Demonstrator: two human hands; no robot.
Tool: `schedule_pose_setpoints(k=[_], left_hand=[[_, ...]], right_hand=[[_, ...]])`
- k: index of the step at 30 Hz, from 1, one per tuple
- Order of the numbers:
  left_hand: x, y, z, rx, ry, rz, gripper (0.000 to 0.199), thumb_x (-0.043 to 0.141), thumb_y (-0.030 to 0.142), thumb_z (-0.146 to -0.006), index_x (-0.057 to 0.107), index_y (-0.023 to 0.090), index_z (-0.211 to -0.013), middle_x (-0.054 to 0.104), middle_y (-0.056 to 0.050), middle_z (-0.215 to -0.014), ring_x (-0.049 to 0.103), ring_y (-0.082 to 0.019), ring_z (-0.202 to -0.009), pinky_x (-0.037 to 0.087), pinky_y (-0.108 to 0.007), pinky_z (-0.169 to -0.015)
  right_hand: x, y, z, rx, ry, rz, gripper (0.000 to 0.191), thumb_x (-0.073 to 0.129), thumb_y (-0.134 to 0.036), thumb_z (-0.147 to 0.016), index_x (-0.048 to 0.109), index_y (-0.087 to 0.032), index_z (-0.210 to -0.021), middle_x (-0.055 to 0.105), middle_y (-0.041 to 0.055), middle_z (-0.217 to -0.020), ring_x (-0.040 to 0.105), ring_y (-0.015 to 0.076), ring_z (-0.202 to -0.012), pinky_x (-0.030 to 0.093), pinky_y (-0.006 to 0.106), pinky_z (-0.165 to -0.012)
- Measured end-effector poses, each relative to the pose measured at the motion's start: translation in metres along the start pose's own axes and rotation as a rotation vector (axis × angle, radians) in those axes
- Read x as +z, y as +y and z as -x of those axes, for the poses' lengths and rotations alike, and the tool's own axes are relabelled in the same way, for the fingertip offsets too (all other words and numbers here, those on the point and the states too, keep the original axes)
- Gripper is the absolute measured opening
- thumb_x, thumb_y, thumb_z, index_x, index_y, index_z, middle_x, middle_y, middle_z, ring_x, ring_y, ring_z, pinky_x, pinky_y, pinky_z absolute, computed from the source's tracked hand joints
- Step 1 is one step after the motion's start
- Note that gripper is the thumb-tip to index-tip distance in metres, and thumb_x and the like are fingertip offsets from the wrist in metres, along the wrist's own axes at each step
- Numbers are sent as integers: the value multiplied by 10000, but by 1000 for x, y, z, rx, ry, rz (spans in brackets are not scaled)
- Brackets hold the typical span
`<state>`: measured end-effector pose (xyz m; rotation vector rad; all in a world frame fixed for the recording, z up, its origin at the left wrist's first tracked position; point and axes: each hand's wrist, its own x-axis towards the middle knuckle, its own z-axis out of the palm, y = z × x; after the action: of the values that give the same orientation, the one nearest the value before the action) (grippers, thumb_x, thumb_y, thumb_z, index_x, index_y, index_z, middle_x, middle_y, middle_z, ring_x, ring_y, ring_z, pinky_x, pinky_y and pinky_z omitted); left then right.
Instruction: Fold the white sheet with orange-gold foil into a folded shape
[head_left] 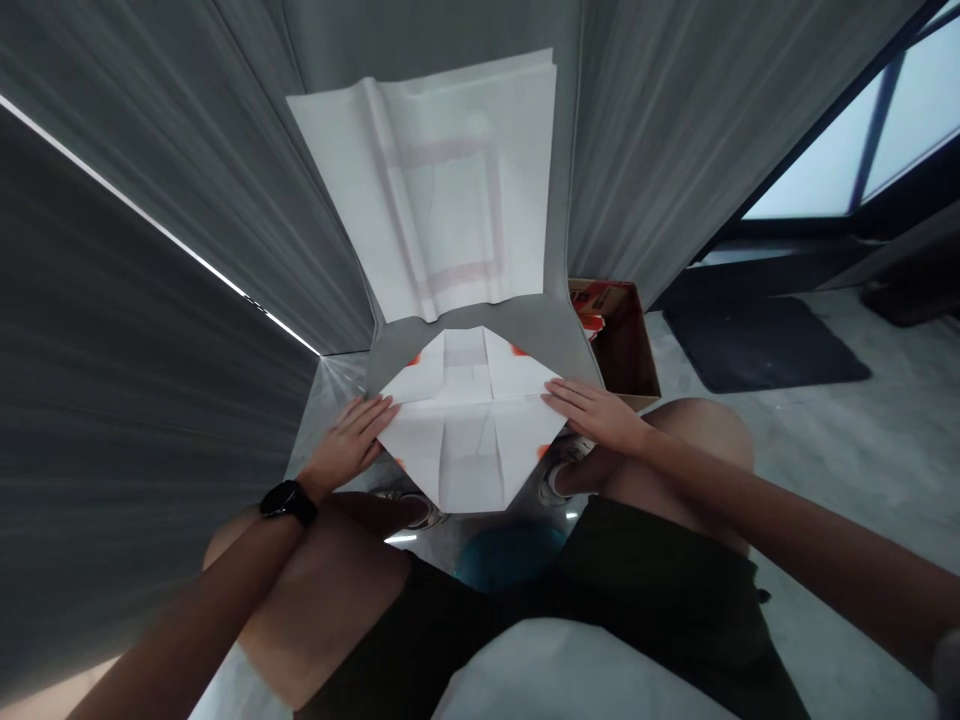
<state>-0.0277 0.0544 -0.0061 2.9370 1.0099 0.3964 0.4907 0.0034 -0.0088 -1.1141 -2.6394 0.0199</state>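
A folded sheet of white paper (469,410) with orange-red marks near its corners lies over the front of a grey chair seat (409,338). Its middle band is creased and a horizontal fold line runs across it. At its left corner is my left hand (351,440), fingers closed together on top of the paper. My right hand (596,410) does the same at the right corner, fingertips on the fold. Both thumbs are hidden. The paper's near edge reaches past the seat, above the floor.
Behind it, a larger creased white sheet (465,190) leans on the chair back. An open cardboard box (626,350) stands right of the chair. A dark mat (761,342) lies further right. Grey curtains (187,130) hang on both sides. Something blue (510,555) is below my lap.
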Motion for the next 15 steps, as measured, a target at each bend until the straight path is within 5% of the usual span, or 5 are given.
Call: schedule_pose_setpoints(k=[9, 15], left_hand=[[-14, 9, -2, -221, 71, 143, 429, 460, 385, -1086, 613, 214, -1449, 689, -114, -1438, 663, -287, -1324, 511, -530, -1188], [-36, 27, -5, -262, 102, 326, 412, 448, 476, -1094, 747, 227, -1229, 777, -102, -1255, 738, -267, -1172, 569, -463, -1096]], right_hand=[[-4, -1, -13, 77, 98, -64, 434, 487, -195, -1063, 637, -194, -1470, 732, 143, -1374, 704, 267, -1245, 571, 465, -1042], [-24, 0, -11, 61, 102, -163, 340, 497, -216, -1052, 758, -237, -1269, 805, 92, -1190, 747, 244, -1093, 518, 505, -1098]])
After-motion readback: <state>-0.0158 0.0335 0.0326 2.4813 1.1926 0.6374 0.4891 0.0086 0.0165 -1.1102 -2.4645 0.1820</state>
